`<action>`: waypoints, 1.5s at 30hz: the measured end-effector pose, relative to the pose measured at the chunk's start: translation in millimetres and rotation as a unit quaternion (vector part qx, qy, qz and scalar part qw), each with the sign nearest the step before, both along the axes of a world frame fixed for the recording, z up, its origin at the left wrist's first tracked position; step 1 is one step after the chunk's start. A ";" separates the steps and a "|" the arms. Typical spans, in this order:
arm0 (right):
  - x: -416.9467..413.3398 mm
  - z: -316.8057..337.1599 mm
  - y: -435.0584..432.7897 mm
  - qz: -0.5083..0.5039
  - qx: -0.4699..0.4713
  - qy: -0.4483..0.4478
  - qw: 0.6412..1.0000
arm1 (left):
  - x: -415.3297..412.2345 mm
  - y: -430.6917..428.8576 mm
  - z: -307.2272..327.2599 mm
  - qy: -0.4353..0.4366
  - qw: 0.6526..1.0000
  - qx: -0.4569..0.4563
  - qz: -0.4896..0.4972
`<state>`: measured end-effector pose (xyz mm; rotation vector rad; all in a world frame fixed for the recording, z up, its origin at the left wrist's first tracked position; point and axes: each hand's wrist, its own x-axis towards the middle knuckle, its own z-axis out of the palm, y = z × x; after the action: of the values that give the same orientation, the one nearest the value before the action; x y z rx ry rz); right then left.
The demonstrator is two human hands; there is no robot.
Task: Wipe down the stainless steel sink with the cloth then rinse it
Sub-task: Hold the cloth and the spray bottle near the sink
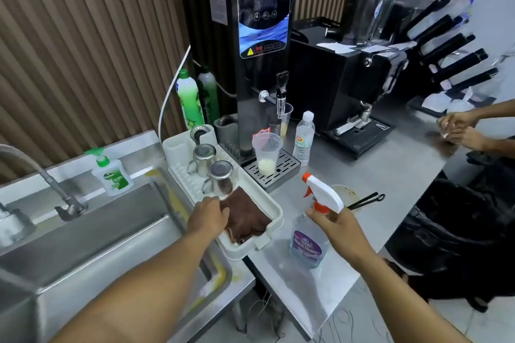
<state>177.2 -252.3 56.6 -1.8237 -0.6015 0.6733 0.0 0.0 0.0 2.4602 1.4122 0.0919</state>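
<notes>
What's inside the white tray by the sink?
Some steel mugs and a brown cloth, which the left hand grips. The white tray floor under the cloth is hidden.

Boiler (263, 36), cup (266, 154) on drip tray (288, 163), water btl (304, 138)

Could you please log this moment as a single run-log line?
left hand: grips brown cloth in drying tray | right hand: holds spray bottle | sink: untouched
</notes>
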 end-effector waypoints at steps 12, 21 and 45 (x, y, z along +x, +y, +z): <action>6.4 23.1 22.6 0.091 0.101 0.079 0.988 | 40.8 39.7 -8.1 0.066 0.988 -0.137 0.031; 4.9 14.8 23.8 0.067 0.088 0.016 0.994 | 44.7 33.7 -4.2 0.051 0.987 -0.142 -0.052; -39.0 85.3 52.3 0.106 0.159 -0.053 0.980 | 14.6 40.6 153.9 -0.484 0.681 -0.549 -0.002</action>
<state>138.1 -200.0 141.9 -1.5161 -0.9297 0.5848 14.6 40.6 153.9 1.0381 0.5932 0.3557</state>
